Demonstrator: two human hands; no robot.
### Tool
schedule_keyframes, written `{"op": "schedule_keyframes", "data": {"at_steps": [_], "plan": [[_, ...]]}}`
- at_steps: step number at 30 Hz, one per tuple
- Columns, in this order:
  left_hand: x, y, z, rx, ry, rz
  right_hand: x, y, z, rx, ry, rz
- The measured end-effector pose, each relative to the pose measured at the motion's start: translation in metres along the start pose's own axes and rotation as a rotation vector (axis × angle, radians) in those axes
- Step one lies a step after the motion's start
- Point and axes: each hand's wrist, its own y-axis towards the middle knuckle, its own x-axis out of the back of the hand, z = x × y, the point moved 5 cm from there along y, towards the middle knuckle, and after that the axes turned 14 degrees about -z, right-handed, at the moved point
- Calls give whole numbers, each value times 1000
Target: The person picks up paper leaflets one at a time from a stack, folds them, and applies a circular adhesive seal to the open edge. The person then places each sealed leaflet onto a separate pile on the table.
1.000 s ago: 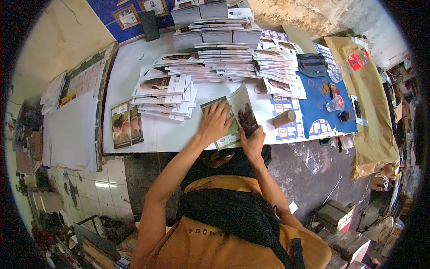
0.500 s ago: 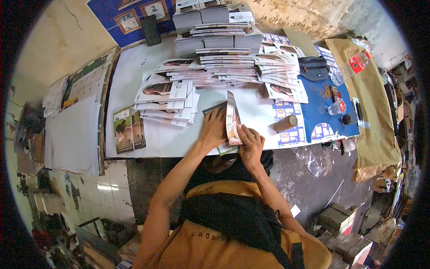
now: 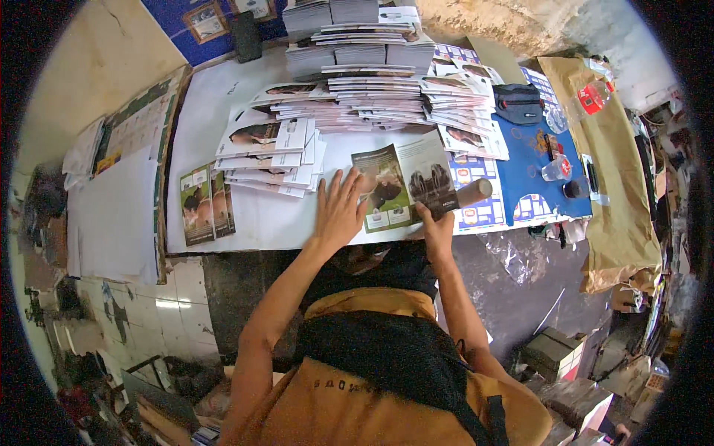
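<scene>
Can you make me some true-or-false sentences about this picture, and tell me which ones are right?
1. The right hand holds the lower right part of the open booklet. True.
2. The left hand is squeezing a bottle. False: it is open, fingers spread, at the left side of the open booklet.
3. The dark pouch is to the right of the stacked booklets. True.
4. The brown cylinder is left of the open booklet. False: it is at the right of it.
5. The person's shirt is orange-brown. True.
</scene>
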Motion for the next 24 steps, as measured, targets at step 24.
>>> {"op": "schedule_keyframes", "data": {"at_steps": [24], "plan": [[2, 3, 1, 98, -62, 32, -46, -32, 21, 955, -827, 407]]}}
